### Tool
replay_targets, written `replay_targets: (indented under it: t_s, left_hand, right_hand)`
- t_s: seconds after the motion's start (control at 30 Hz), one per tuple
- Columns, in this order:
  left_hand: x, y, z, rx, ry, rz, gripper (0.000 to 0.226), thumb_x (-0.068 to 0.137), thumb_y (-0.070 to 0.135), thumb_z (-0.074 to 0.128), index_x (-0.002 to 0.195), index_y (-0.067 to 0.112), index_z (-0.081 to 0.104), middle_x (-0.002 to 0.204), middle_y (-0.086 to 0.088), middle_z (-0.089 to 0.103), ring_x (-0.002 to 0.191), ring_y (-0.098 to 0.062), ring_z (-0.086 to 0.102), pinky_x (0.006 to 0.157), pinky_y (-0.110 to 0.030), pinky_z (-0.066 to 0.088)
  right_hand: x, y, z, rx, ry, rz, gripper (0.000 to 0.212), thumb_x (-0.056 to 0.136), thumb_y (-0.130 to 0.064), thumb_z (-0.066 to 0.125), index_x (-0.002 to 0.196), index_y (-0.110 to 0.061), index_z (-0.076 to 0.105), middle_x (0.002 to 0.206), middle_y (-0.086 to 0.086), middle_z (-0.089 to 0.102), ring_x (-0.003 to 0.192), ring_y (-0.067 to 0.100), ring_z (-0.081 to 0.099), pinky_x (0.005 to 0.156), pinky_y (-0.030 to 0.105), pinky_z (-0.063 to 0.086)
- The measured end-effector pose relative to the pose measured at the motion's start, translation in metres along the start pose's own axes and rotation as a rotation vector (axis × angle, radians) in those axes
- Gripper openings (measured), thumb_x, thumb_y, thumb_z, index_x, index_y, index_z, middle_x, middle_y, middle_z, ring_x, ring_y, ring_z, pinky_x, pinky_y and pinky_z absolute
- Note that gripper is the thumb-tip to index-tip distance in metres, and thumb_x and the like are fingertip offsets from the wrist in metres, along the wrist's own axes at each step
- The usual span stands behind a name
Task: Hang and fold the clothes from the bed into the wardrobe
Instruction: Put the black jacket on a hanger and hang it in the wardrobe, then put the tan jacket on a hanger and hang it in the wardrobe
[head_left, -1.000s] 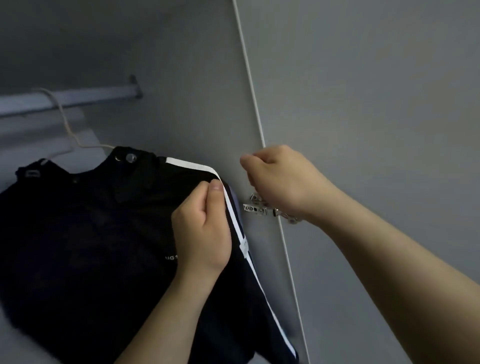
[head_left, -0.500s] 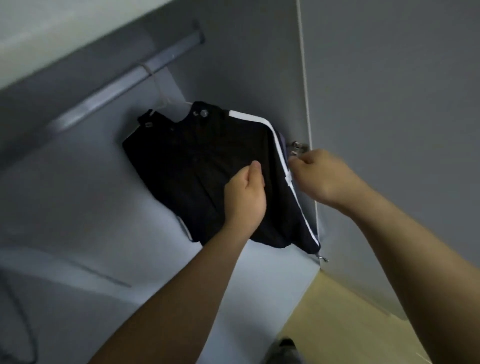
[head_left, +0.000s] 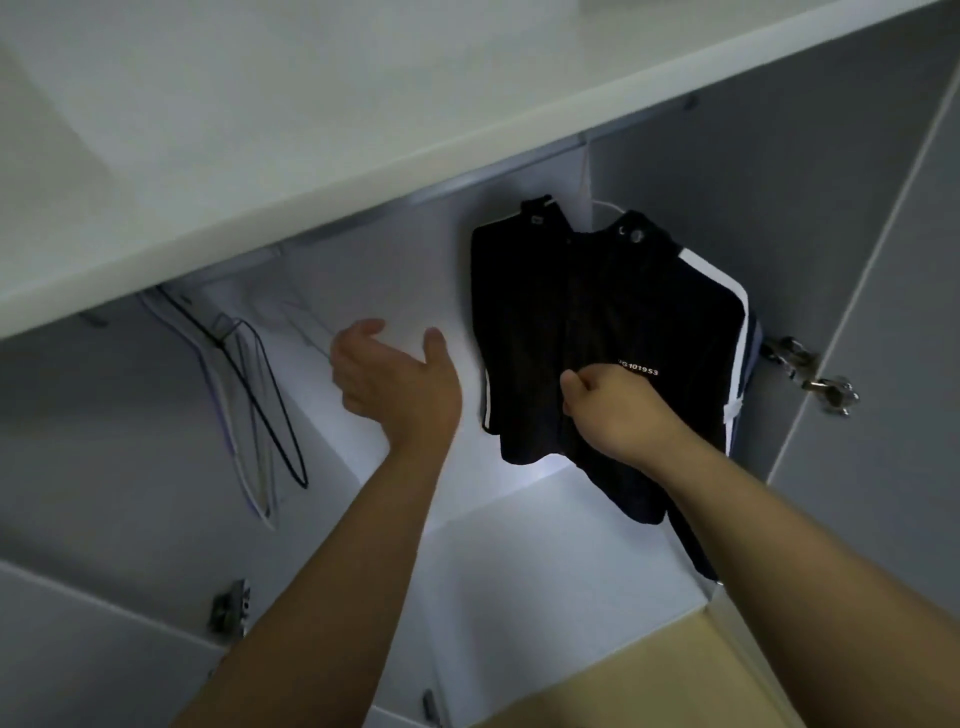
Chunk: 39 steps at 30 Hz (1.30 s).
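Progress, as I judge it, is one piece in: the black garment (head_left: 597, 322) with white side stripes hangs on a pale wire hanger (head_left: 605, 205), hooked over the rail (head_left: 467, 184) inside the wardrobe. My right hand (head_left: 613, 410) pinches a fold of cloth low on its front, fingers curled tight on the fabric, which I take to be straightening it. My left hand (head_left: 395, 374) hovers just left of the garment, fingers spread and relaxed, holding nothing. Neither the bed nor any other clothes are in view, so I cannot tell how much is left to hang or fold. Well to the left of the garment, a bunch of empty hangers (head_left: 254, 405) dangles from the same rail, ready for use. Just right of it sits a metal door hinge (head_left: 810, 374), close enough that the striped edge could snag there. A white shelf (head_left: 363, 130) runs above the garment, and the wardrobe floor (head_left: 545, 561) below it lies bare.
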<state>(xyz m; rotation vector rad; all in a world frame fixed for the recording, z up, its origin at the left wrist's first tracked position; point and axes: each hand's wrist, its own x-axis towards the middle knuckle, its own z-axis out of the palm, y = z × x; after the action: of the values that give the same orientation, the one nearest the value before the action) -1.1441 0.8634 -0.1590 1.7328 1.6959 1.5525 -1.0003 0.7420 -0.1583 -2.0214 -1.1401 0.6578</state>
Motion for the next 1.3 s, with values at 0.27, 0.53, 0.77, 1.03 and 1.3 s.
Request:
replay_targets:
  t_s: [0.27, 0.53, 0.77, 1.03, 1.3]
  left_hand:
    - [0.082, -0.047, 0.013, -0.516, -0.36, -0.654, 0.058, 0.105, 0.029, 0.054, 0.154, 0.006, 0.034, 0.13, -0.008, 0.063, 0.104, -0.022, 0.068, 0.087, -0.03, 0.055]
    - [0.073, 0.004, 0.018, -0.662, -0.405, -0.47, 0.025, 0.103, 0.007, 0.048, 0.125, 0.008, 0.059, 0.091, 0.0, 0.076, 0.065, -0.004, 0.07, 0.069, -0.021, 0.054]
    - [0.024, 0.058, 0.023, -0.748, -0.651, -0.404, 0.024, 0.104, 0.009, 0.05, 0.127, 0.009, 0.057, 0.095, -0.001, 0.076, 0.076, -0.008, 0.075, 0.075, -0.026, 0.055]
    - [-0.071, 0.106, 0.047, -0.815, -1.122, -0.501, 0.017, 0.102, 0.004, 0.048, 0.116, 0.01, 0.054, 0.09, -0.005, 0.077, 0.082, -0.02, 0.077, 0.082, -0.034, 0.056]
    - [-0.213, 0.12, 0.047, -0.556, -1.771, -0.678, 0.017, 0.1, 0.006, 0.043, 0.101, 0.006, 0.06, 0.077, -0.004, 0.076, 0.062, -0.015, 0.072, 0.064, -0.026, 0.047]
  right_hand:
    - [0.024, -0.034, 0.029, -0.065, -0.077, -0.097, 0.041, 0.107, -0.037, 0.038, 0.099, -0.008, 0.065, 0.091, 0.006, 0.068, 0.084, 0.024, 0.064, 0.074, 0.032, 0.051]
    - [0.027, -0.044, 0.037, 0.079, 0.024, -0.297, 0.033, 0.105, -0.037, 0.049, 0.134, -0.023, 0.054, 0.119, -0.004, 0.058, 0.093, 0.011, 0.061, 0.073, 0.014, 0.049]
    - [0.004, -0.031, 0.01, 0.173, 0.243, -0.287, 0.027, 0.104, -0.03, 0.054, 0.131, -0.027, 0.052, 0.102, -0.007, 0.063, 0.081, 0.006, 0.063, 0.073, 0.027, 0.055]
    - [-0.05, 0.042, -0.046, 0.134, 0.668, 0.034, 0.007, 0.099, -0.032, 0.058, 0.098, -0.03, 0.064, 0.071, -0.012, 0.062, 0.065, 0.007, 0.06, 0.061, 0.028, 0.051]
    - [-0.179, 0.116, -0.075, -0.055, 0.845, 0.588, 0.014, 0.089, -0.032, 0.055, 0.09, -0.03, 0.069, 0.077, -0.01, 0.066, 0.075, 0.017, 0.062, 0.069, 0.032, 0.053]
